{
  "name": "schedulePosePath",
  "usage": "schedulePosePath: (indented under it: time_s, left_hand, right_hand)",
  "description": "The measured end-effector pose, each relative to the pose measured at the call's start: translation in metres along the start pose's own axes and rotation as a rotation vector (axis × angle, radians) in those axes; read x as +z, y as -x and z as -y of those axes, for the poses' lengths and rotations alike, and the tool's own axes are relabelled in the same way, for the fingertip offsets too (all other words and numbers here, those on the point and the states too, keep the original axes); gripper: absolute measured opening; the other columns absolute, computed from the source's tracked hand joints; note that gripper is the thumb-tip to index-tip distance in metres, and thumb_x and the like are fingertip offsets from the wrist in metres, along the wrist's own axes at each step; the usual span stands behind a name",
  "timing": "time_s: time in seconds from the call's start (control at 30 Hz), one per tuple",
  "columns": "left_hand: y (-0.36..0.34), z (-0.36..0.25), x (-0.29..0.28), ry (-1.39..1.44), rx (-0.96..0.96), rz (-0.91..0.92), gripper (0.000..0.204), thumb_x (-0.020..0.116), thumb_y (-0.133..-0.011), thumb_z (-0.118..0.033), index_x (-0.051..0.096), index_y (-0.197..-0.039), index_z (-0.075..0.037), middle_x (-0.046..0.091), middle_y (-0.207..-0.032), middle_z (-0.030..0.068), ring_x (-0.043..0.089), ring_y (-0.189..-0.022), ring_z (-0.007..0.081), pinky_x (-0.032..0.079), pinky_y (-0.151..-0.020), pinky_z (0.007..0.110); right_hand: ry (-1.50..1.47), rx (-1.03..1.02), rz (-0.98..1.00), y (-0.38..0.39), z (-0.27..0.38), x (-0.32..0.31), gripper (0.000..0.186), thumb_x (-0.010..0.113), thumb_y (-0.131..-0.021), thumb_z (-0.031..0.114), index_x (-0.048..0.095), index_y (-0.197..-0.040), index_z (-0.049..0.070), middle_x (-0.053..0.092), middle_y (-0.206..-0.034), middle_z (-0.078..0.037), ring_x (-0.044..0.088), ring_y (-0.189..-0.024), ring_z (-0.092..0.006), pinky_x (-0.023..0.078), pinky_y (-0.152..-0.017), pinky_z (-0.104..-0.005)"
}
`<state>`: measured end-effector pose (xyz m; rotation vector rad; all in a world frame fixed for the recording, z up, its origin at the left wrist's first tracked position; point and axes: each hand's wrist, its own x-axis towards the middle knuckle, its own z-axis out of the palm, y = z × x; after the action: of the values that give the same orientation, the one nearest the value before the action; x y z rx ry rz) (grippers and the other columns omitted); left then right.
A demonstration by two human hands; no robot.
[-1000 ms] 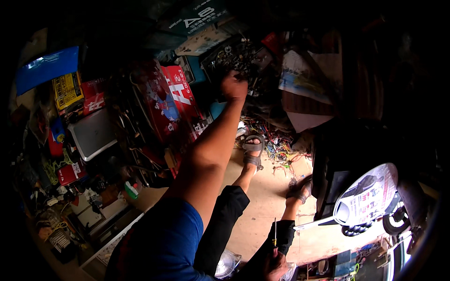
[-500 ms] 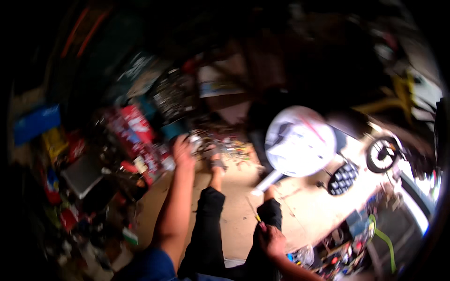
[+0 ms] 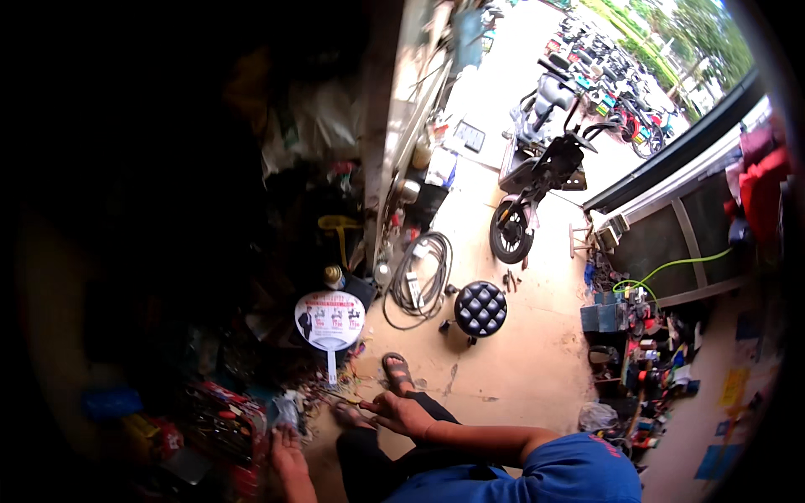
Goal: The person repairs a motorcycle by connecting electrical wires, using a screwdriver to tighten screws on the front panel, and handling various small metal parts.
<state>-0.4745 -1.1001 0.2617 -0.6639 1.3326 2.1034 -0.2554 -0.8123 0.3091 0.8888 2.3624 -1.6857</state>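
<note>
Head-worn fisheye view, from above, facing down, wide across floor

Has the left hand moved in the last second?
Yes, drawn back: the left hand was above the loose wires in the view; now it is below and to their left.

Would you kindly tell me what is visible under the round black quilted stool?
Small dark feet or casters show past the left and lower edges of the stool, against the tan floor. Whatever lies directly beneath its middle is covered.
</note>
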Motion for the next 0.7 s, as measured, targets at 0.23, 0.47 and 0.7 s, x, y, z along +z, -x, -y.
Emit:
schedulePosePath:
  time_s: [0.23,0.47,0.7]
  left_hand:
    - [0.071,-0.019,0.154,0.218,-0.143,0.403,0.025,0.066,-0.106,-0.021,0.068,-0.127,-0.008,0.074,-0.129,0.0093,0.071,-0.119,0.0268,0.061,-0.102,0.043]
    - [0.165,-0.028,0.186,0.135,-0.251,0.654,0.018,0.073,-0.102,-0.024,0.073,-0.114,-0.010,0.078,-0.121,0.0095,0.074,-0.113,0.0274,0.062,-0.100,0.045]
    - [0.241,-0.030,0.187,-0.045,-0.188,0.718,0.018,0.075,-0.100,-0.021,0.072,-0.110,-0.007,0.078,-0.112,0.0113,0.076,-0.107,0.0281,0.063,-0.096,0.044]
  right_hand:
    - [-0.313,-0.441,-0.321,0.064,0.091,-0.051,0.035,0.083,-0.090,0.014,0.070,-0.121,0.004,0.074,-0.105,-0.016,0.074,-0.099,-0.0315,0.059,-0.087,-0.0393]
    - [-0.286,-0.284,-0.494,0.201,0.126,-0.061,0.032,0.078,-0.093,0.001,0.066,-0.122,-0.007,0.077,-0.119,-0.016,0.074,-0.111,-0.0184,0.061,-0.094,-0.0335]
    - [-0.529,-0.293,-0.506,0.268,0.104,-0.062,0.033,0.078,-0.093,0.001,0.067,-0.123,-0.008,0.077,-0.117,-0.016,0.073,-0.112,-0.0193,0.061,-0.095,-0.0323]
